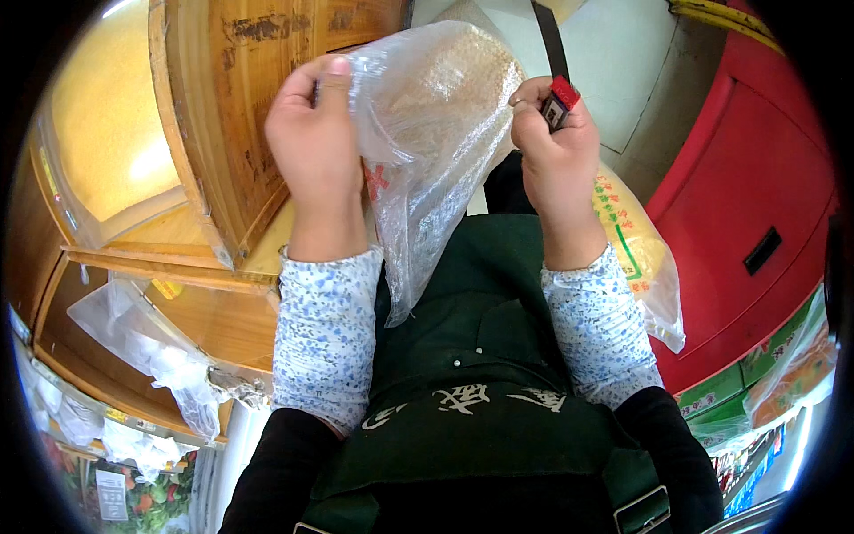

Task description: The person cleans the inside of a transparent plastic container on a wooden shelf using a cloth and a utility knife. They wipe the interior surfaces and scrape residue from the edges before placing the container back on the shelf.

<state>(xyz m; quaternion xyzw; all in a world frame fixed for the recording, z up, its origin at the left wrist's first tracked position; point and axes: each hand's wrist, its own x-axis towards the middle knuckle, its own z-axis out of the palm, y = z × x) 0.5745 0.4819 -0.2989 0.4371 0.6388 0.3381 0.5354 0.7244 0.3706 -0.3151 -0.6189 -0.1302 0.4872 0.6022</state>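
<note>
A large clear plastic bag (pixel 427 113) stands before me, with tan, grain-like contents in its upper part. Its loose end hangs down over my dark green apron (pixel 494 280), and a red mark is printed on its left side. My left hand (pixel 317 127) grips the bag's left edge between thumb and curled fingers. In my right hand (pixel 557 143) is a flat, dark, blade-like tool (pixel 552 43) with a red end, pointing away from me. My right thumb and forefinger meet at the bag's right edge; whether they pinch it I cannot tell.
Wooden bins (pixel 253 100) stand close on my left, one with yellow grain (pixel 110 113). Below them, thin plastic bags (pixel 177 364) hang over a wooden compartment. Right of me are a filled printed bag (pixel 624 233) and a red cabinet (pixel 747 187). Pale floor tiles (pixel 634 60) show ahead.
</note>
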